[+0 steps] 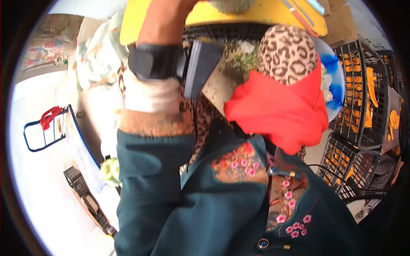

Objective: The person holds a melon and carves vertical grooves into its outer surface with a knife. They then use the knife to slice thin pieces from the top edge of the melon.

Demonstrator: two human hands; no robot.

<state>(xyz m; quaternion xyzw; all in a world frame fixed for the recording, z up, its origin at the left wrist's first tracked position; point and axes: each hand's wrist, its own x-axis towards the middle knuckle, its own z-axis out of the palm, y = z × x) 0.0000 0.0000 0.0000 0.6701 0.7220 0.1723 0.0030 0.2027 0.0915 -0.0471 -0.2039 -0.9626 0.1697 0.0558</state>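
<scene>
- Yellow is the colour of the board point(141, 17) seen at the top, far from the body.
- The left arm point(160, 25) is stretched up over the near edge of that board.
- The left hand is cut off by the top edge, so it cannot be told if it is open or closed.
- A grey lump point(230, 4) is seen on the board, just beside where the arm ends; what it is cannot be told.
- A black band point(156, 59) is worn round the left arm, with a white cuff point(149, 96) below it.
- A grey box point(200, 68) is fixed to the band, and a thin wire hangs down from it.
- The right arm is covered by spotted cloth point(286, 51) and a red cloth point(277, 111).
- The right hand is hidden, so its state cannot be told either.
- Small pale flowers point(243, 53) are seen between the grey box and the spotted cloth.
- A blue bowl point(337, 91) is partly hidden behind the red cloth.
- Long thin tools point(299, 13) are laid on the far right part of the board.
- Black crates point(363, 94) with orange things inside are stacked on the right.
- A dark green coat point(205, 213) with pink flowers sewn on it is worn at the bottom.
</scene>
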